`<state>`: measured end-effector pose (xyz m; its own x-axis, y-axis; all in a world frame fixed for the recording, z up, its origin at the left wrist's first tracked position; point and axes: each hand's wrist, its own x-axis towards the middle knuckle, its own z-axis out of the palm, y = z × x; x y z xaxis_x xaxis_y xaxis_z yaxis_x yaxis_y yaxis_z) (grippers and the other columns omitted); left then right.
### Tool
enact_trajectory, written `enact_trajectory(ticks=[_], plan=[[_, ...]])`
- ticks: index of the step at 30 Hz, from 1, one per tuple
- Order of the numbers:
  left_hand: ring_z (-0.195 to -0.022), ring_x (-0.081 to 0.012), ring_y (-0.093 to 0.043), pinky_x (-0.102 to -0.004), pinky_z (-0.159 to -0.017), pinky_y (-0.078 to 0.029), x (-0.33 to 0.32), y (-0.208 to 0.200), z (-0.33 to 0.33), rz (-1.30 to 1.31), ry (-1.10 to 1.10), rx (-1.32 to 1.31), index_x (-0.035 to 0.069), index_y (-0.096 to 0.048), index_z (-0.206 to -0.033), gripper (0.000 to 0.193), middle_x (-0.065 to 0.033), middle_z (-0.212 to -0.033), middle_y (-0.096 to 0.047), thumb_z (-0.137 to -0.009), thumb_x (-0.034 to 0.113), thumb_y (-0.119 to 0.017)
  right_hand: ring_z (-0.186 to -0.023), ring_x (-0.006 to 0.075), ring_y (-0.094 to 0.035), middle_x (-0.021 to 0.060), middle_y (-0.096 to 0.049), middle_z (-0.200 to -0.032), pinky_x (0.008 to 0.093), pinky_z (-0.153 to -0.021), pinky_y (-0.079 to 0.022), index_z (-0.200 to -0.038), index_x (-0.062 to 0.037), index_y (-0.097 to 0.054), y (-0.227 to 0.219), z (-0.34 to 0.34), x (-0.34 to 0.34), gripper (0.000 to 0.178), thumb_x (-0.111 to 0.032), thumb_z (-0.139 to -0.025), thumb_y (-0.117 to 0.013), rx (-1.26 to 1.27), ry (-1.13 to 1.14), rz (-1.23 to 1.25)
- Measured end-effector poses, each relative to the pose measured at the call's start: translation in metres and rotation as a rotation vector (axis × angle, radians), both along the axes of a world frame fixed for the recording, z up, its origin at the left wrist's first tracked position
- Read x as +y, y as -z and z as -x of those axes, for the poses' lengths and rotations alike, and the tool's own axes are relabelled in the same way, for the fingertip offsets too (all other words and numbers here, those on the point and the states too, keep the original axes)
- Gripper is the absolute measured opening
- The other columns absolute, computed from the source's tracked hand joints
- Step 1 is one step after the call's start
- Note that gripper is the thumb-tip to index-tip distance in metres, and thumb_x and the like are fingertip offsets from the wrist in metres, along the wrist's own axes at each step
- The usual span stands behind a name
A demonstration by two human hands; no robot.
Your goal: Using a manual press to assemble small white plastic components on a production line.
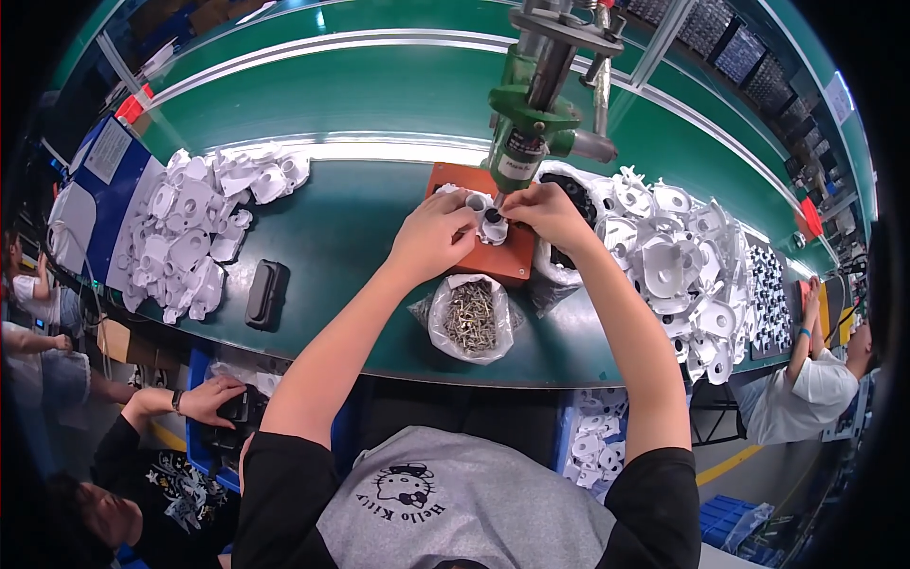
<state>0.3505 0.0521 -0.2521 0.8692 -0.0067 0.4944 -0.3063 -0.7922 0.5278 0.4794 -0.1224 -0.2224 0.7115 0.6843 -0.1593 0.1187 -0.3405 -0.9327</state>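
Observation:
A white moulded plastic part [490, 233] lies on the orange-red base plate [512, 266] beneath a green press [520, 142]. The fingers of my left hand [428, 237] are closed on its left side. On the part sits a small dark round piece [492, 215], right under the tip of the press. My right hand [550, 216] comes in from the right with thumb and fingertips pinched together beside that tip. What the pinch holds, if anything, is too small to make out. Just in front of the plate stands a white bag of metal screws [471, 319].
White plastic parts [190, 218] are heaped on the left, and more white parts [678, 266] on the right. A bag of black pieces [566, 190] stands beside the plate. A black case [267, 295] lies left. Co-workers sit at both sides, one person's hand [210, 402] near a blue bin.

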Motion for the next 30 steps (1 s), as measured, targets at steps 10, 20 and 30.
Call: enact_trajectory(ticks=[10,20,30], plan=[[-0.111,-0.0329,-0.054,-0.0415,-0.091,-0.044,0.0,0.0,-0.003,-0.04,0.019,0.049,0.006,-0.06,-0.085,0.012,-0.0117,-0.112,-0.06,-0.078,0.015,-0.062,-0.069,0.0101,-0.056,0.0012,-0.061,-0.072,0.0257,-0.064,-0.044,-0.076,-0.003,-0.061,0.003,-0.019,0.013,0.016,-0.007,-0.071,-0.076,-0.009,-0.135,0.098],[-0.101,-0.0315,-0.056,-0.042,-0.09,-0.045,0.001,-0.002,-0.001,-0.045,-0.01,-0.046,0.005,-0.058,-0.08,0.01,-0.0112,-0.11,-0.059,-0.076,0.013,-0.062,-0.068,0.0129,-0.059,0.0046,-0.063,-0.08,0.0243,-0.062,-0.049,-0.086,-0.0032,-0.063,-0.011,-0.066,-0.014,0.008,-0.005,-0.078,-0.063,0.143,0.024,-0.137],[-0.105,-0.0299,-0.055,-0.04,-0.09,-0.046,-0.021,-0.004,-0.019,-0.025,0.077,-0.049,0.007,-0.062,-0.083,0.01,-0.0077,-0.113,-0.058,-0.075,0.014,-0.063,-0.055,0.0177,-0.058,0.004,-0.063,-0.076,0.0262,-0.046,-0.05,-0.093,-0.0115,-0.061,-0.165,-0.307,-0.024,0.039,-0.049,-0.088,-0.051,0.455,-0.543,-0.888]])
